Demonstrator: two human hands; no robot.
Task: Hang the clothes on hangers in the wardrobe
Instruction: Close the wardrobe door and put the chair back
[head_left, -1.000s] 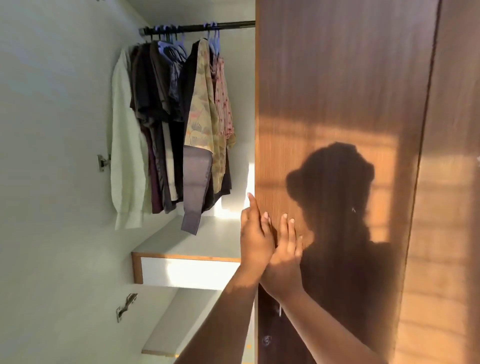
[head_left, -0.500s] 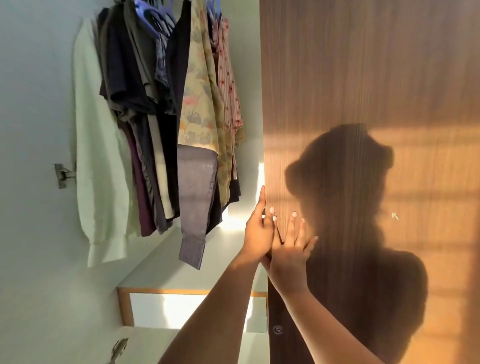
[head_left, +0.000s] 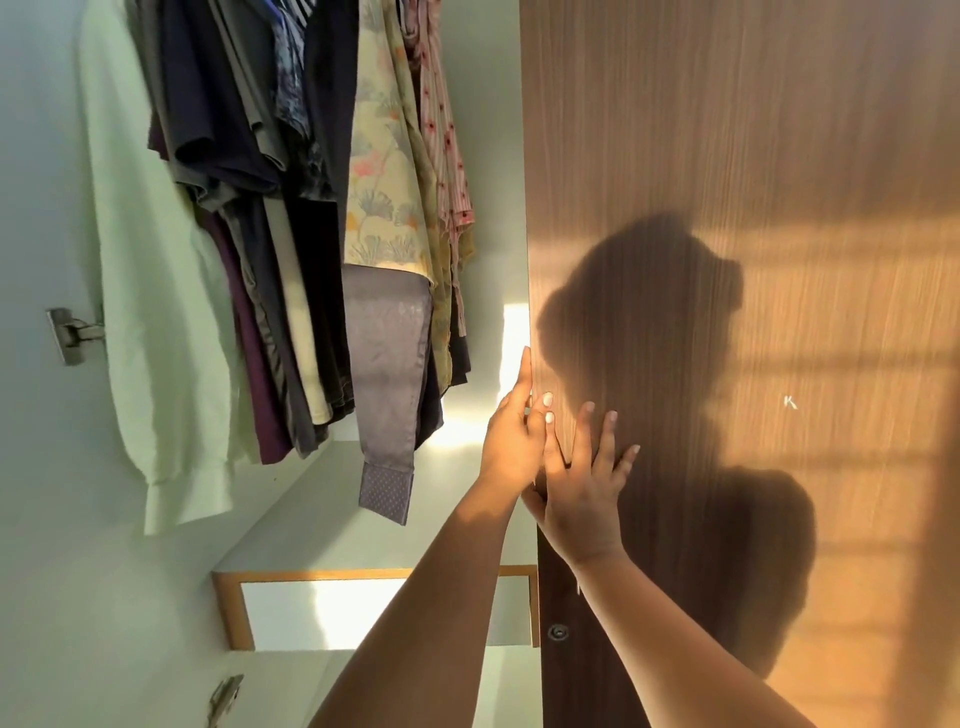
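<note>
Wood-grain door (head_left: 727, 156) is what both hands are on right now: the left hand (head_left: 511, 441) has its fingers (head_left: 524, 374) straight and together, wrapped loosely over the door's edge, with a couple of pale-nailed fingertips showing on the front face. Right hand (head_left: 584, 493) lies flat just beside it, touching it, fingers spread a bit apart and pressed against the panel, gripping nothing. To the left, inside the wardrobe (head_left: 41, 208), the clothes are hanging packed tight: a long-sleeved white shirt (head_left: 156, 312) at the far left, a bunch of dark navy, grey and purple pieces (head_left: 249, 208), then a yellowish floral top (head_left: 384, 182) and a pink patterned one (head_left: 441, 130). One grey sleeve (head_left: 387, 395) with a dotted cuff dangles lowest. Below them sits a white shelf (head_left: 322, 514) with a wood-trimmed drawer front (head_left: 311, 608). Sunlight throws the person's shadow (head_left: 675, 364) on the door.
</note>
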